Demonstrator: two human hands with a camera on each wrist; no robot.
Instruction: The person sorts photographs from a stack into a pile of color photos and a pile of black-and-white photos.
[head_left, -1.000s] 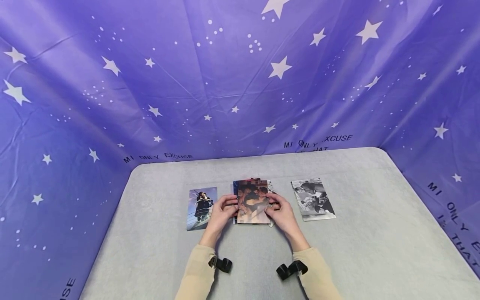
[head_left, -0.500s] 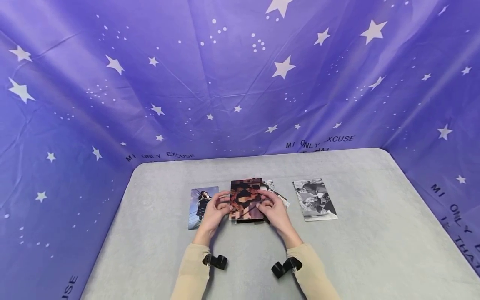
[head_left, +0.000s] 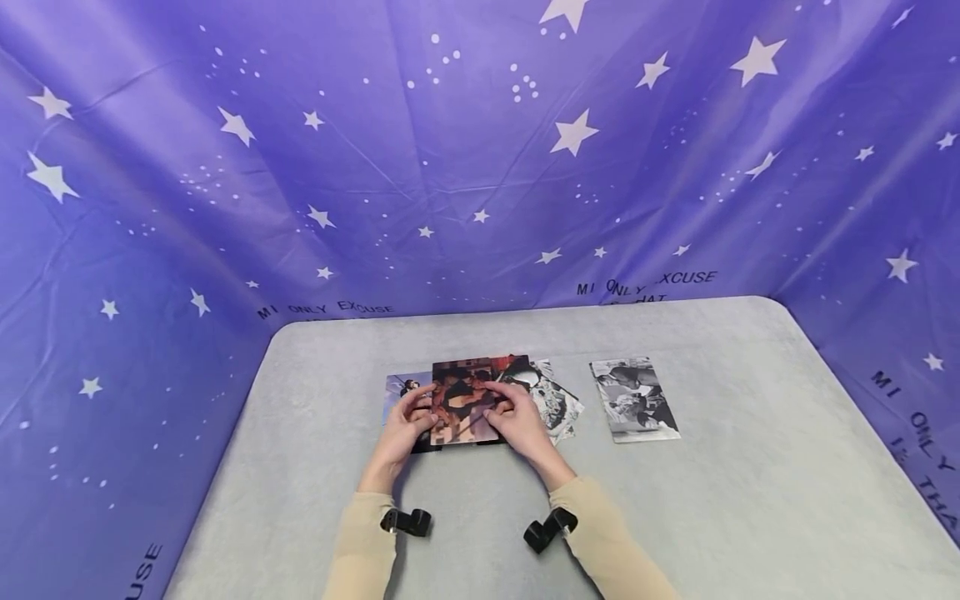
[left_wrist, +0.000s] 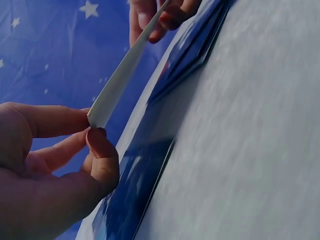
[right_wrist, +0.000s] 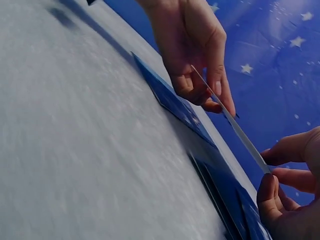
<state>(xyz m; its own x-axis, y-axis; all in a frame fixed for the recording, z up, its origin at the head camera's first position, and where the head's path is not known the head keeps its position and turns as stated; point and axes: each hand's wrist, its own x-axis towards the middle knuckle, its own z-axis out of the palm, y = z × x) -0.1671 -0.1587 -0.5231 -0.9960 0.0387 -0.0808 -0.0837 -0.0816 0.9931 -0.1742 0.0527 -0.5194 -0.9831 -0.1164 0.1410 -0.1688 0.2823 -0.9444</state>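
Between both hands is a reddish-brown photo print (head_left: 459, 408), its picture side up. My left hand (head_left: 403, 435) pinches its left edge between thumb and fingers. On the opposite edge, my right hand (head_left: 522, 423) pinches it the same way. Both wrist views show the print (left_wrist: 122, 75) edge-on, raised above the table. In the head view it overlaps a blue-toned photo (head_left: 400, 390) of a dark-clothed figure, which it partly hides. Just right of it lies a loose pile of photos, with black-and-white prints (head_left: 551, 408) sticking out.
A separate black-and-white photo (head_left: 637, 400) lies further right on the grey cloth-covered table (head_left: 720, 500). Purple star-patterned curtains (head_left: 450, 167) hang behind the table and along both sides. Black straps with a small device (head_left: 551, 529) sit on both wrists.
Both hands have carried the reddish-brown print leftward, off the middle pile and partly over the blue-toned photo. More of the pile's black-and-white prints now shows.
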